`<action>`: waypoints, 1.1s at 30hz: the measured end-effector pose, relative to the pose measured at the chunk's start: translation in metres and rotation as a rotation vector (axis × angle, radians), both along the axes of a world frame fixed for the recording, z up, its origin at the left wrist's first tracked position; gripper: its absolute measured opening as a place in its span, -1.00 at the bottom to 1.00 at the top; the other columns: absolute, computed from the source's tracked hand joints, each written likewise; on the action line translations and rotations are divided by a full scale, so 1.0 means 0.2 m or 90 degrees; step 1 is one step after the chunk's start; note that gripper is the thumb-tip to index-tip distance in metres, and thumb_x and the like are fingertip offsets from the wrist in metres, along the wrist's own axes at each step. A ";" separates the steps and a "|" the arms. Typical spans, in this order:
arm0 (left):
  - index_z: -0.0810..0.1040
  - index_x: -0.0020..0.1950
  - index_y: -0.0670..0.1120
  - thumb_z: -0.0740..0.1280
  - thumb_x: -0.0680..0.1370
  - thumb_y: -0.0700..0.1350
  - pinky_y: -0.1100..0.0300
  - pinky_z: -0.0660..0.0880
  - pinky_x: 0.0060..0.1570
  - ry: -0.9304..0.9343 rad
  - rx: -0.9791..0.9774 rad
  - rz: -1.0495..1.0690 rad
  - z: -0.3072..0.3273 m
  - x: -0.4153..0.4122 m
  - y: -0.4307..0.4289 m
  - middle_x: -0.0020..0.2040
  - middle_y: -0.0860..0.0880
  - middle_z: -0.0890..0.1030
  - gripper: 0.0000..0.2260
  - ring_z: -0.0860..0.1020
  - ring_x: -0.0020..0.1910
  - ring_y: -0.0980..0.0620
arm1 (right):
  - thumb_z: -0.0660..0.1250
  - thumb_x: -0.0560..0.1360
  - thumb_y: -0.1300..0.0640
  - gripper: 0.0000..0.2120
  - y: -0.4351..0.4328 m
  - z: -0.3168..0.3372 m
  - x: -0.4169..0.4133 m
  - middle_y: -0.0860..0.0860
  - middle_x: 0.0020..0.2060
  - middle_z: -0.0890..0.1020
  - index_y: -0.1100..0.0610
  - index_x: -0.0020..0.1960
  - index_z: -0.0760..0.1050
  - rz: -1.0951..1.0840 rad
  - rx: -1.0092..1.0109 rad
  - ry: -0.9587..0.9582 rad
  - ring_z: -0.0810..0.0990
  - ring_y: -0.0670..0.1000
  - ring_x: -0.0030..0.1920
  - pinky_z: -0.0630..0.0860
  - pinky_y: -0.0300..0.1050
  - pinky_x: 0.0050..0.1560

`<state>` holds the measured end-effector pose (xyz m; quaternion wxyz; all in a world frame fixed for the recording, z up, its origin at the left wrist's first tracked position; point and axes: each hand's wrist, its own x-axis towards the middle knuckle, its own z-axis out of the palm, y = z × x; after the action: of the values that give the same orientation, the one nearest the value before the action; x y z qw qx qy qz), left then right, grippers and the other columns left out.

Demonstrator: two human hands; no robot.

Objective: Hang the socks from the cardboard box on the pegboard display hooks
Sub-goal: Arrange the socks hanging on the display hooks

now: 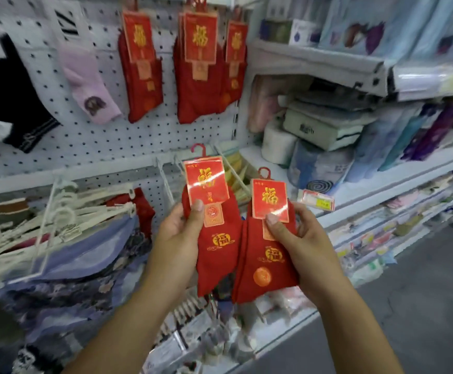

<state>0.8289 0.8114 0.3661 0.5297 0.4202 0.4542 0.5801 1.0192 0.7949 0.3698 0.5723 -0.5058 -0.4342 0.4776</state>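
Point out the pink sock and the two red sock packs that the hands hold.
pink sock (81,72): head view, on its leg.
left red sock pack (218,265): head view, on red fabric below the gold emblem.
right red sock pack (262,276): head view, on its orange circle.

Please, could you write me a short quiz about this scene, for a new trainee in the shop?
1. True or false: the left hand holds one red pack and the right hand holds another pack.
2. What hangs on the pegboard just left of the hung socks in red? A) pink sock B) blue towel C) green hat
3. Fill in: the held packs' hooks sit at their ___ ends.
Key: 1 true; 2 A; 3 top.
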 end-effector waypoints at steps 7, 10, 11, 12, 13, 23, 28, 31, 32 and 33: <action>0.61 0.13 0.12 0.31 0.64 0.03 -0.04 0.63 -0.01 0.056 0.066 0.041 0.22 0.11 0.28 -0.02 0.04 0.76 -0.88 0.73 -0.06 0.01 | 0.44 0.51 0.11 -0.51 0.36 0.16 0.10 0.04 -0.01 0.75 -0.07 0.39 0.37 0.041 0.085 0.019 0.74 0.06 -0.06 0.66 -0.09 -0.15; 0.59 0.17 0.09 0.35 0.63 0.01 -0.07 0.64 0.04 0.068 0.077 0.089 0.26 0.13 0.37 0.01 0.03 0.75 -0.86 0.73 -0.02 0.01 | 0.45 0.52 0.11 -0.51 0.51 0.21 0.11 0.02 0.00 0.74 -0.08 0.39 0.38 0.054 0.124 0.000 0.74 0.03 -0.02 0.66 -0.10 -0.11; 0.59 0.18 0.09 0.35 0.63 0.00 -0.06 0.64 0.04 0.074 0.082 0.108 0.28 0.13 0.39 0.02 0.03 0.75 -0.86 0.73 -0.01 0.02 | 0.45 0.52 0.10 -0.51 0.56 0.23 0.11 0.02 0.02 0.74 -0.08 0.39 0.38 0.052 0.137 -0.007 0.74 0.03 0.00 0.66 -0.07 -0.07; 0.58 0.19 0.10 0.34 0.64 0.01 -0.05 0.64 0.04 0.087 0.090 0.125 0.30 0.14 0.42 0.02 0.04 0.75 -0.86 0.73 -0.01 0.03 | 0.46 0.52 0.09 -0.51 0.62 0.24 0.11 0.02 0.04 0.74 -0.09 0.39 0.38 0.048 0.152 -0.009 0.73 0.02 0.01 0.65 -0.04 -0.03; 0.58 0.20 0.11 0.34 0.64 0.01 -0.05 0.64 0.05 0.100 0.096 0.137 0.32 0.14 0.44 0.02 0.05 0.74 -0.85 0.72 -0.01 0.05 | 0.46 0.52 0.08 -0.51 0.67 0.26 0.11 0.01 0.05 0.73 -0.09 0.39 0.38 0.044 0.164 -0.007 0.73 0.02 0.01 0.66 -0.02 -0.02; 0.53 0.19 0.25 0.33 0.64 0.02 0.08 0.62 0.05 0.351 0.215 0.236 0.55 0.15 0.59 0.06 0.15 0.70 -0.84 0.67 0.02 0.18 | 0.40 0.57 0.03 -0.47 1.19 0.66 0.08 -0.27 0.13 0.50 -0.12 0.44 0.24 0.018 0.314 -0.102 0.56 -0.24 0.10 0.59 -0.10 0.11; 0.57 0.18 0.21 0.37 0.62 0.04 -0.13 0.60 0.16 0.390 0.188 0.202 0.52 0.15 0.62 0.09 0.10 0.71 -0.85 0.68 0.08 0.11 | 0.37 0.59 0.13 -0.42 1.36 0.73 0.03 -0.14 0.24 0.48 -0.01 0.53 0.21 0.005 0.345 -0.122 0.48 -0.17 0.19 0.43 -0.30 0.03; 0.54 0.28 0.16 0.35 0.62 -0.02 -0.01 0.62 0.13 0.342 0.173 0.217 0.50 0.16 0.61 0.09 0.11 0.71 -0.77 0.69 0.04 0.15 | 0.34 0.59 0.18 -0.42 1.41 0.76 0.01 -0.11 0.29 0.49 0.01 0.54 0.21 -0.008 0.370 -0.111 0.47 -0.29 0.08 0.38 -0.48 -0.08; 0.54 0.30 0.12 0.35 0.63 -0.04 0.02 0.62 0.11 0.328 0.168 0.221 0.49 0.16 0.60 0.09 0.10 0.71 -0.75 0.69 0.03 0.15 | 0.34 0.59 0.20 -0.42 1.43 0.76 0.00 -0.10 0.28 0.49 0.03 0.54 0.21 -0.007 0.380 -0.114 0.48 -0.34 0.03 0.40 -0.52 -0.10; 0.54 0.32 0.10 0.35 0.63 -0.04 0.03 0.63 0.09 0.315 0.163 0.226 0.49 0.16 0.60 0.08 0.09 0.72 -0.74 0.70 0.02 0.13 | 0.34 0.59 0.21 -0.43 1.44 0.76 0.00 -0.09 0.26 0.49 0.05 0.54 0.21 -0.002 0.387 -0.116 0.48 -0.40 0.00 0.41 -0.56 -0.13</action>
<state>0.8602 0.9310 0.4646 0.2371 0.5258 0.5585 0.5960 1.0183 1.0834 0.5222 0.6566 -0.3531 -0.6058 0.2779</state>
